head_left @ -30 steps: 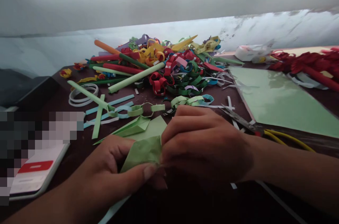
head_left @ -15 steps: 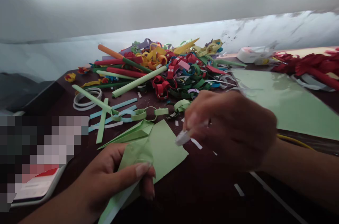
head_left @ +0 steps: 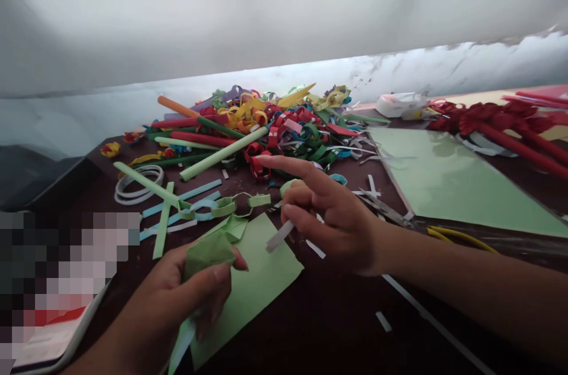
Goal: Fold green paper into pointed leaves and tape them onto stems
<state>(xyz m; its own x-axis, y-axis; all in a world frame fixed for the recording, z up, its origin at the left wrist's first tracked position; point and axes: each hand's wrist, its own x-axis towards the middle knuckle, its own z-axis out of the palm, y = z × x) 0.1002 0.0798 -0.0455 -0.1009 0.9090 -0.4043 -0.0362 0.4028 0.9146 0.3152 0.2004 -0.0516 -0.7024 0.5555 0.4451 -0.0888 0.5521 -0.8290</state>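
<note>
My left hand (head_left: 190,292) is closed on a folded piece of green paper (head_left: 210,254), thumb on top, near the lower left. Beneath it, a flat light-green sheet (head_left: 261,268) reaches out to the right. Above that sheet, my right hand (head_left: 328,203) pinches a small whitish strip (head_left: 279,237) between thumb and curled fingers, its index finger stretched out to the left. Whether the strip is tape or paper I cannot tell. Just beyond the hands lies a green and blue paper chain (head_left: 224,206).
A heap of coloured paper chains and rolled tubes (head_left: 252,126) covers the back of the dark table. Two white tape rings (head_left: 139,186) and a phone (head_left: 75,333) are at left. Scissors (head_left: 386,209), a large green sheet (head_left: 457,180) and red paper flowers (head_left: 488,118) lie at right.
My right hand has moved left and turned, its index finger now extended and the strip still pinched. The scissors, hidden before, now show. My left hand has shifted slightly left and down.
</note>
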